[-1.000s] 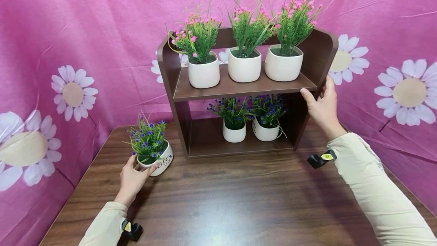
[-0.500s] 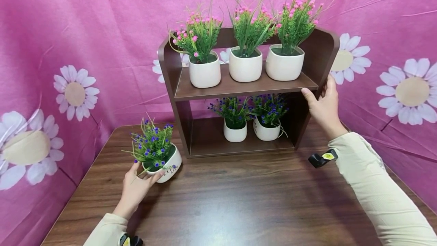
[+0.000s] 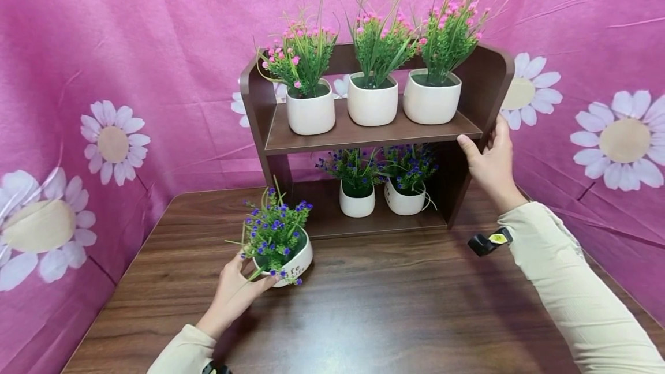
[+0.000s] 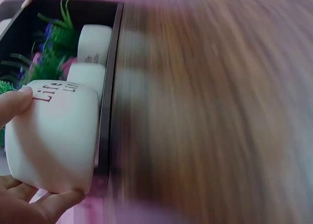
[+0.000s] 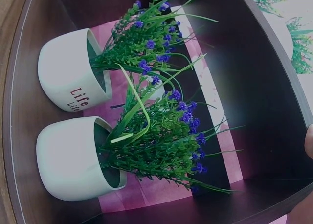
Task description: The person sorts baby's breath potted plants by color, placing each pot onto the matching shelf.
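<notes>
My left hand (image 3: 236, 293) grips a white flowerpot (image 4: 54, 136) of purple flowers by its sides, thumb on the face printed "Life". The pot is tilted, in front of the lower left corner of a brown two-tier shelf (image 3: 363, 142). On the shelf's right side panel, my right hand (image 3: 493, 163) holds the edge, thumb in front at the upper board and fingers behind. Inside the lower tier stand two white pots with purple flowers, the left pot (image 3: 357, 201) and the right pot (image 3: 405, 198), both clear in the right wrist view.
Along the upper tier stand three white pots of pink flowers: a left one (image 3: 312, 111), a middle one (image 3: 372, 101) and a right one (image 3: 432, 100). The wooden table (image 3: 363, 305) extends in front. A pink cloth (image 3: 171, 45) with daisies hangs behind.
My left hand has carried the tilted pot of purple flowers rightward across the table, from the left side to in front of the shelf's left corner. My right hand stays on the shelf.
</notes>
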`<state>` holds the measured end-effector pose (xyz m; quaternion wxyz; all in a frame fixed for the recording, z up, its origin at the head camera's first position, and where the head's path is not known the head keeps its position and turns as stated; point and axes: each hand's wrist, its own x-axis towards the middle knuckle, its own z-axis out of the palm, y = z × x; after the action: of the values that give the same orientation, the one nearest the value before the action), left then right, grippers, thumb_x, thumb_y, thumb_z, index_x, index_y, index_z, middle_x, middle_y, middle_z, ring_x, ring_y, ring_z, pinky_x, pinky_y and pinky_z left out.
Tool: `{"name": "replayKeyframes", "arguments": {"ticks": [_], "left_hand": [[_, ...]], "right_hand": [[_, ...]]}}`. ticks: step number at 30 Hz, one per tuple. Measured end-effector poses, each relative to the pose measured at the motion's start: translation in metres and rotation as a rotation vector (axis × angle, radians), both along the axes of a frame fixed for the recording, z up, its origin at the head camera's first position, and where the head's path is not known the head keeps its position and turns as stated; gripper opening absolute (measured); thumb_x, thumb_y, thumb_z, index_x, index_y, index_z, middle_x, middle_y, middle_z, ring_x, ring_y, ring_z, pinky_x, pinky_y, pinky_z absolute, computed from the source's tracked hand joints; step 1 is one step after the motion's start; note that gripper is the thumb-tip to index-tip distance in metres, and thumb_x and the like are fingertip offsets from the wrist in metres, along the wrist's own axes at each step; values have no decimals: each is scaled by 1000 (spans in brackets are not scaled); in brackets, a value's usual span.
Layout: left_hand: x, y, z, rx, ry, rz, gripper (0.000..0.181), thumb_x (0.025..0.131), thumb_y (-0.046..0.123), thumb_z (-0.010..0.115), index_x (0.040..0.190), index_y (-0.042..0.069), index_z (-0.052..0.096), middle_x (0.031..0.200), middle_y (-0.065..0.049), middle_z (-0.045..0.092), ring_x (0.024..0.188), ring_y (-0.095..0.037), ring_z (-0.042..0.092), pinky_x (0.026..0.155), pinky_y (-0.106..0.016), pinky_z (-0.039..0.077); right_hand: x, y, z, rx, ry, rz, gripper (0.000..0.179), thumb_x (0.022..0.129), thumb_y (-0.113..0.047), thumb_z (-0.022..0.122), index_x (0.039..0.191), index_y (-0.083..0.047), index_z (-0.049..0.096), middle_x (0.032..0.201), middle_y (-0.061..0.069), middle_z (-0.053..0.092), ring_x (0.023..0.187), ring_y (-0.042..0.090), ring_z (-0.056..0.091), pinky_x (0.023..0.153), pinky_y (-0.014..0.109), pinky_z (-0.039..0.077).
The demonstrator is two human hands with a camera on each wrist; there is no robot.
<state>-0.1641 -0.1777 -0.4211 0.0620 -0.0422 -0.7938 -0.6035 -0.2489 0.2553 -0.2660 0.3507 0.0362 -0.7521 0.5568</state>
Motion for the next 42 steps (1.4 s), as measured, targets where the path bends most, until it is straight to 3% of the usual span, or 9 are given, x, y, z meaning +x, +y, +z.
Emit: {"name": "replayKeyframes", "arguments": {"ticks": [4, 10, 15, 18, 25, 31, 35, 42], "left_hand": [[-6, 19, -5, 37, 62, -7, 72, 67, -2, 82, 132, 3, 53, 130, -20, 56, 117, -32, 57, 96, -30, 49], [-19, 52, -6, 203, 53, 72, 73, 65, -7, 82, 131, 0, 53, 122, -23, 61, 109, -26, 62, 90, -27, 54], [-31, 74, -9, 310, 157, 100, 74, 64, -11, 82, 131, 3, 54, 117, -20, 64, 102, -15, 64, 89, -25, 54], [-38, 86, -12, 357, 200, 148, 74, 66, -8, 82, 133, 5, 53, 118, -17, 64, 103, -16, 63, 90, -26, 53], [-49, 108, -15, 346, 207, 329, 84, 67, -5, 83, 141, 4, 44, 135, -17, 54, 124, -26, 50, 106, -39, 42], [-54, 120, -20, 277, 191, 433, 86, 64, 1, 86, 140, 8, 45, 136, -14, 52, 124, -27, 50, 106, -40, 41], [-56, 126, -22, 274, 204, 475, 86, 62, 0, 86, 138, 8, 47, 135, -14, 52, 123, -28, 48, 107, -41, 37], [-60, 136, -22, 296, 191, 508, 84, 68, 0, 81, 141, 5, 40, 140, -17, 44, 129, -32, 41, 111, -42, 29]], "right_hand": [[-2, 2, -1, 1, -9, -8, 67, 89, 3, 60, 147, 1, 27, 143, 24, 42, 128, 16, 42, 114, 26, 31], [-4, 3, -3, 1, -16, -6, 66, 88, 3, 60, 146, 1, 28, 142, 24, 42, 127, 16, 43, 113, 27, 33], [-3, 1, -3, -3, -22, 0, 66, 89, 3, 60, 146, 0, 28, 142, 24, 42, 127, 16, 43, 113, 27, 32], [-2, 0, -1, -2, -16, 3, 66, 89, 3, 60, 146, 0, 28, 142, 24, 42, 127, 17, 43, 113, 27, 33], [-3, 1, 0, -6, -26, -2, 66, 89, 2, 60, 147, 0, 27, 143, 23, 41, 128, 17, 42, 114, 28, 32], [-11, 9, -7, -16, -32, -10, 67, 89, 2, 60, 147, -2, 27, 143, 22, 41, 128, 15, 41, 114, 27, 31], [-19, 16, -14, -9, -31, -14, 69, 89, 1, 61, 148, -3, 26, 144, 20, 41, 129, 15, 41, 114, 27, 31], [-24, 19, -18, -13, -27, -12, 69, 89, 1, 61, 148, -5, 26, 144, 19, 41, 130, 15, 41, 114, 27, 31]]}}
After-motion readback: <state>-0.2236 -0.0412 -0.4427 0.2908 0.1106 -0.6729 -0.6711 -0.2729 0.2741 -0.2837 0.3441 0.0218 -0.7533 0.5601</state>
